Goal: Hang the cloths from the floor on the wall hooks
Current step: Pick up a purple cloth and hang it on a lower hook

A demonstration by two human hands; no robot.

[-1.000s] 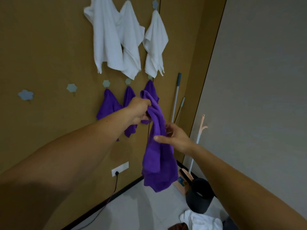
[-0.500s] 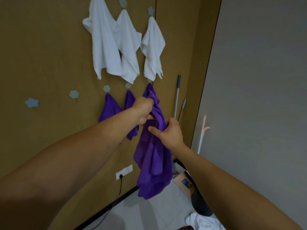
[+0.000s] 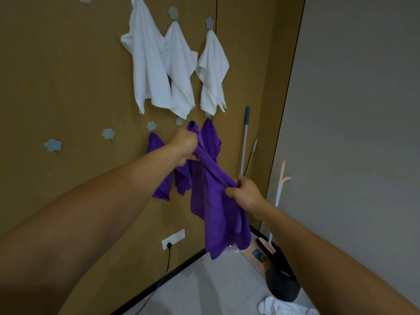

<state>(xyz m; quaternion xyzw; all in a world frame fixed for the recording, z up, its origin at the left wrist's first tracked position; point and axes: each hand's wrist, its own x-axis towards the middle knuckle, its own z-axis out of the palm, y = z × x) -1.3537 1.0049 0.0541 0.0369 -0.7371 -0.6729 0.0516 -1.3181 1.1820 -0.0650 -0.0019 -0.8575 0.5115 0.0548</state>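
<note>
**You hold a purple cloth up in front of the wall with both hands.**

Your left hand (image 3: 185,144) is a tight fist round the top of the purple cloth (image 3: 218,214), up by the lower hooks on the wall (image 3: 68,76). Your right hand (image 3: 246,193) pinches a bunched edge lower down with thumb and curled fingers. The cloth is pulled tight between your hands, and the rest hangs loose, off the floor. Three white cloths (image 3: 150,64) hang up high. More purple cloths (image 3: 212,142) hang behind your left hand. Two blue hooks (image 3: 108,133) sit to their left. A white cloth (image 3: 279,306) lies on the floor by a black bucket (image 3: 281,285).
</note>
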